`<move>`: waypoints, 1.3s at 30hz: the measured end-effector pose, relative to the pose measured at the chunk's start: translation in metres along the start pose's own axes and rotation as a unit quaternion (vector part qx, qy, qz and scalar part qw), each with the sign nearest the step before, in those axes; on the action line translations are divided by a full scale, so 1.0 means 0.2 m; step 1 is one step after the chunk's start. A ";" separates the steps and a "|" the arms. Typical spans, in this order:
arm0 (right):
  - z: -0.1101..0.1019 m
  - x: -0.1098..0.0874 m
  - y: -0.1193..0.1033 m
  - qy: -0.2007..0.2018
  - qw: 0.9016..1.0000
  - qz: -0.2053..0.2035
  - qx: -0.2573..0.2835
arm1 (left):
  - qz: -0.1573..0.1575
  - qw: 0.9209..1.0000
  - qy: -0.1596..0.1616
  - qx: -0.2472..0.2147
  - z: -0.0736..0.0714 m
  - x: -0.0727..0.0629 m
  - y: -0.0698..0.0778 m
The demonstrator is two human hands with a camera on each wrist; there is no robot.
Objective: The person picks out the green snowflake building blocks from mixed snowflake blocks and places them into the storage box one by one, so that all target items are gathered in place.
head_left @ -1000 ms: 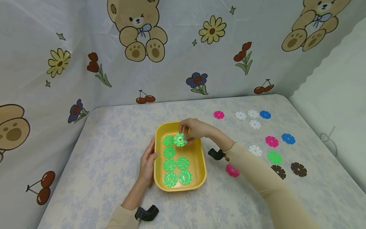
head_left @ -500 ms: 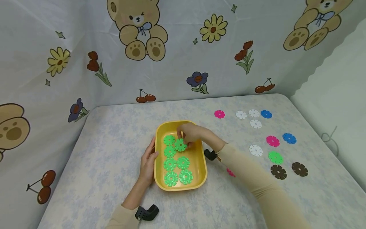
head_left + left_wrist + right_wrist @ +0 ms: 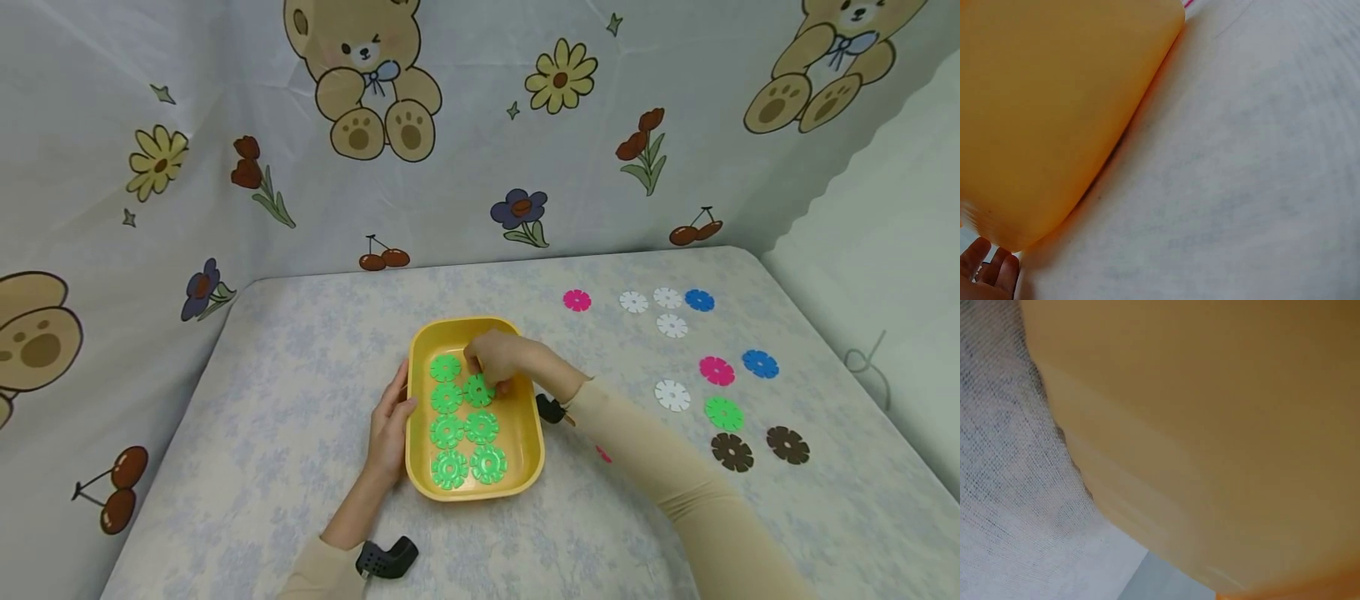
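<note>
A yellow plastic tray [image 3: 525, 467] stands on the table in the head view, with several green notched snowflake discs [image 3: 449, 468] in two columns inside. My left hand [image 3: 388, 425] holds its left side, thumb at the rim and fingers along the outer wall. In the left wrist view, fingertips [image 3: 1007, 272] show beside the tray's [image 3: 1054, 112] corner. My right hand [image 3: 498, 358] reaches into the tray and pinches a green snowflake disc [image 3: 477, 391], low over the tray's floor in the right column; its fingertips are partly hidden. The tray wall [image 3: 1197, 437] fills most of the right wrist view.
On the table's right lie loose snowflake discs: pink [image 3: 577, 300], white [image 3: 672, 396], blue [image 3: 761, 363], green [image 3: 723, 412] and brown [image 3: 787, 445]. Another pink disc [image 3: 603, 454] is mostly hidden by the right sleeve. A printed cloth [image 3: 450, 208] hangs behind the table.
My right hand has lowered the green disc into the tray and brought it nearer me, into the right column above another disc. The left hand has stayed on the tray's side.
</note>
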State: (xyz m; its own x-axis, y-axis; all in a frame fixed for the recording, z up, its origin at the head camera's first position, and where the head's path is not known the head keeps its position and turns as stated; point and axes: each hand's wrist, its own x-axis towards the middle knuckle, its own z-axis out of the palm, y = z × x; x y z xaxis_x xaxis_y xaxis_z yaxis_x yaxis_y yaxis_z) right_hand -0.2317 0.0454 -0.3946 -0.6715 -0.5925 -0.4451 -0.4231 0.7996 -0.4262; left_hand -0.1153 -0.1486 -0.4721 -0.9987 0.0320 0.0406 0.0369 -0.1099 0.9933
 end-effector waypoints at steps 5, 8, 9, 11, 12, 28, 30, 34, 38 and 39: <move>0.01 0.00 -0.01 -0.007 1.000 0.004 -0.009 | -0.002 1.000 -0.001 -0.001 0.00 0.00 -0.01; 0.01 0.00 -0.01 -0.009 1.000 0.003 -0.011 | -0.001 1.000 -0.001 -0.001 0.00 0.00 -0.01; 0.01 0.00 -0.01 -0.009 1.000 0.003 -0.012 | 0.000 1.000 -0.001 0.000 0.00 0.00 -0.01; 0.01 -0.01 -0.02 -0.008 1.000 0.003 -0.013 | 0.001 1.000 -0.002 0.000 -0.01 0.00 -0.01; 0.01 -0.01 -0.02 -0.007 1.000 0.002 -0.015 | 0.001 1.000 -0.002 0.000 -0.01 0.00 -0.01; 0.03 -0.01 -0.03 0.001 0.999 0.011 -0.047 | 0.001 1.000 0.002 0.007 0.00 0.01 -0.01; 0.03 -0.01 -0.03 0.001 0.999 0.014 -0.047 | 0.001 1.000 0.002 0.007 0.00 0.01 -0.01; 0.01 -0.02 -0.04 0.006 0.999 0.012 -0.033 | 0.002 1.000 0.003 0.010 0.00 0.01 -0.01; -0.04 -0.07 -0.02 0.023 1.000 -0.007 0.005 | 0.000 1.000 0.006 0.014 0.00 0.01 -0.01; -0.06 -0.09 -0.01 0.028 0.999 -0.014 0.023 | -0.001 1.000 0.007 0.015 -0.01 0.01 -0.01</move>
State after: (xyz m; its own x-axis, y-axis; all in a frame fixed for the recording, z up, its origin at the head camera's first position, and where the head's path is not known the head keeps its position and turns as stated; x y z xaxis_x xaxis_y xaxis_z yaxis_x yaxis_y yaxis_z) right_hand -0.2260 0.0548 -0.3766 -0.6926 -0.6077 -0.3886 -0.4154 0.7764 -0.4739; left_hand -0.1165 -0.1494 -0.4737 -0.9991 0.0186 0.0376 0.0360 -0.0794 0.9962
